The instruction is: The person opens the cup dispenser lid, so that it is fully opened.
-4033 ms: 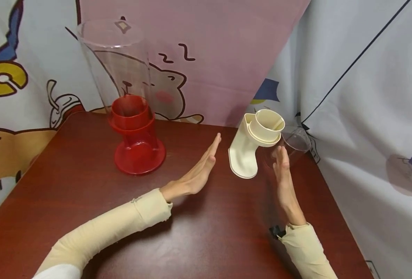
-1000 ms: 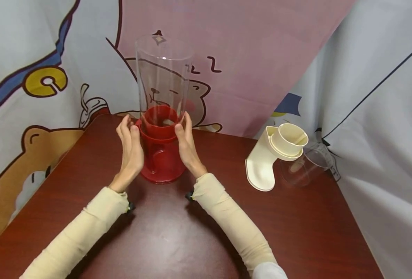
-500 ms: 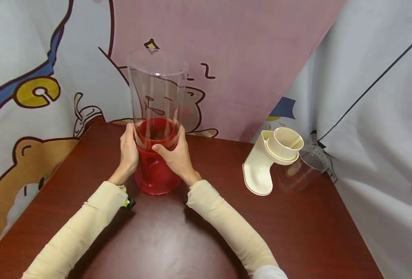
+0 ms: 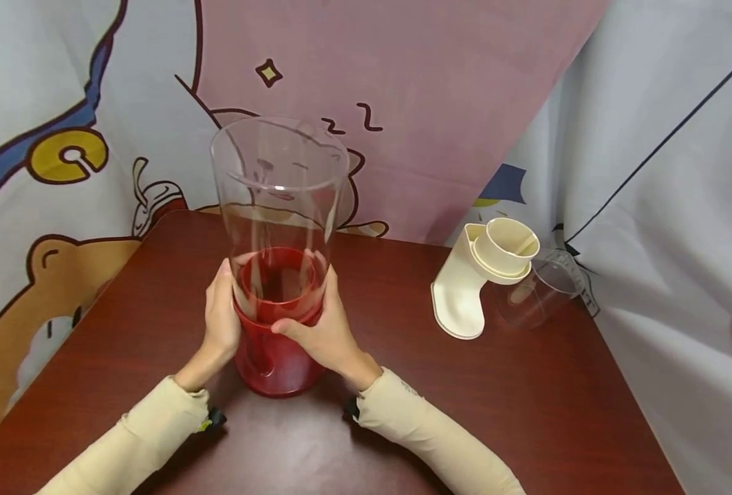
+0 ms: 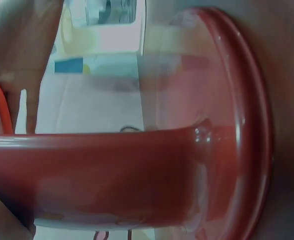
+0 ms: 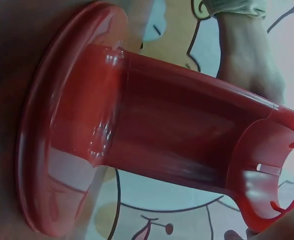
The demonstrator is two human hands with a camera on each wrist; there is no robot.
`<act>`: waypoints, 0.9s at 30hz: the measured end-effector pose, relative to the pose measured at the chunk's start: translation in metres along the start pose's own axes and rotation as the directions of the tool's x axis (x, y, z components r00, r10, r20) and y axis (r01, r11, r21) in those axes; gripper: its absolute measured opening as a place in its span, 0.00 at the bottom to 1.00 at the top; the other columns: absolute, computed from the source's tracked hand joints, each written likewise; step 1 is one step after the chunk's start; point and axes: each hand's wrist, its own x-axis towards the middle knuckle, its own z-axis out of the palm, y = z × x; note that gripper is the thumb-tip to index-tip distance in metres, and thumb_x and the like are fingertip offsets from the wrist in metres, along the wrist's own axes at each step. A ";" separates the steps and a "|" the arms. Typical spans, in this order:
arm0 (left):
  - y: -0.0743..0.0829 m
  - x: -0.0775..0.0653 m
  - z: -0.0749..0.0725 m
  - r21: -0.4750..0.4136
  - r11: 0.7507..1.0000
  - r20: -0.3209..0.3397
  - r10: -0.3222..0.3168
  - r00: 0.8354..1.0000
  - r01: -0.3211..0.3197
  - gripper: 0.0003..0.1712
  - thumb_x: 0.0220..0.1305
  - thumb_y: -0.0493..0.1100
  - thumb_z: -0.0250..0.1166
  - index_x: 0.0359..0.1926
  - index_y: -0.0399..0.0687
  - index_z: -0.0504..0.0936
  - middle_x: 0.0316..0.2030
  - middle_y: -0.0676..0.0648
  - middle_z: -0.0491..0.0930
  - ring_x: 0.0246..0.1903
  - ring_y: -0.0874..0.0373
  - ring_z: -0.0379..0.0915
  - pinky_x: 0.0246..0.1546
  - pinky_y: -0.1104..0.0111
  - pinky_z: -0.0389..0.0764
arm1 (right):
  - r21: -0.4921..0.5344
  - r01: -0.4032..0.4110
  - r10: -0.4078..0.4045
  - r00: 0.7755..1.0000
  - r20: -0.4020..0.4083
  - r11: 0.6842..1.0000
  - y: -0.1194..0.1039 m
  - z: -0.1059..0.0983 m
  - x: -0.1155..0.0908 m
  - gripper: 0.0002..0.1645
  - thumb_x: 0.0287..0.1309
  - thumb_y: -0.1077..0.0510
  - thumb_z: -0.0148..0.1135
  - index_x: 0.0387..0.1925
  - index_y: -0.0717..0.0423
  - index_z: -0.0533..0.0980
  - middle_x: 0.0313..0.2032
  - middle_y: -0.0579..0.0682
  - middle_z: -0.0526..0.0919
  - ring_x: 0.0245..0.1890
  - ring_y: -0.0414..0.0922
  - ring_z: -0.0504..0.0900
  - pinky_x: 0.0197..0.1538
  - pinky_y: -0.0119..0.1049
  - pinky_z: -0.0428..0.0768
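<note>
A red dispenser stand point(image 4: 279, 368) with a round base is on the table at centre left in the head view. A tall clear cylinder point(image 4: 279, 199) rises from its red collar, open at the top. My left hand point(image 4: 220, 320) grips the collar from the left side. My right hand point(image 4: 329, 337) holds it from the right, thumb across the front and fingers wrapped round behind. In the left wrist view the stand's column point(image 5: 112, 180) runs down to the base. The right wrist view shows the red stand's hollow column point(image 6: 171, 125) and ring-shaped top.
A cream stand point(image 4: 465, 295) of similar shape, with a round collar, stands at the right of the table. Just behind it lies a shorter clear cylinder point(image 4: 536, 295). Printed cloth point(image 4: 403, 103) hangs along the table's back and right edges.
My hands have left the cream stand's side, moved left and taken hold of the red stand. In the last half second the red stand and its cylinder have come nearer to me.
</note>
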 end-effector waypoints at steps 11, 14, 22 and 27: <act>-0.008 -0.040 -0.028 -0.118 0.975 0.418 0.220 0.882 -0.187 0.52 0.65 0.67 0.60 0.74 0.40 0.51 0.67 0.47 0.65 0.59 0.63 0.67 0.55 0.79 0.69 | 0.006 0.110 -0.110 0.987 0.116 0.994 -0.039 -0.020 -0.020 0.69 0.46 0.23 0.65 0.77 0.49 0.44 0.77 0.50 0.52 0.78 0.47 0.52 0.77 0.38 0.55; -0.014 -0.036 -0.037 -0.075 0.979 0.500 0.203 0.842 -0.192 0.67 0.51 0.63 0.75 0.76 0.41 0.43 0.74 0.44 0.55 0.69 0.60 0.60 0.64 0.76 0.68 | 0.054 0.206 -0.211 0.972 0.108 0.977 -0.074 -0.027 0.010 0.73 0.44 0.19 0.62 0.76 0.57 0.43 0.76 0.59 0.54 0.77 0.52 0.55 0.77 0.45 0.57; -0.011 -0.032 -0.035 0.086 0.992 0.544 0.032 0.839 -0.093 0.74 0.29 0.25 0.81 0.74 0.49 0.43 0.69 0.51 0.59 0.66 0.62 0.62 0.61 0.77 0.72 | 0.263 0.268 -0.312 0.940 0.140 0.927 -0.116 -0.027 0.079 0.78 0.41 0.20 0.66 0.73 0.67 0.44 0.70 0.72 0.61 0.66 0.59 0.72 0.67 0.53 0.72; -0.012 -0.033 -0.030 0.066 0.994 0.537 0.037 0.843 -0.086 0.71 0.31 0.23 0.79 0.72 0.50 0.45 0.69 0.49 0.59 0.67 0.59 0.63 0.62 0.74 0.73 | 0.303 0.337 -0.379 0.921 0.091 0.892 -0.107 -0.027 0.078 0.75 0.45 0.21 0.65 0.72 0.69 0.45 0.67 0.75 0.63 0.64 0.54 0.76 0.66 0.59 0.72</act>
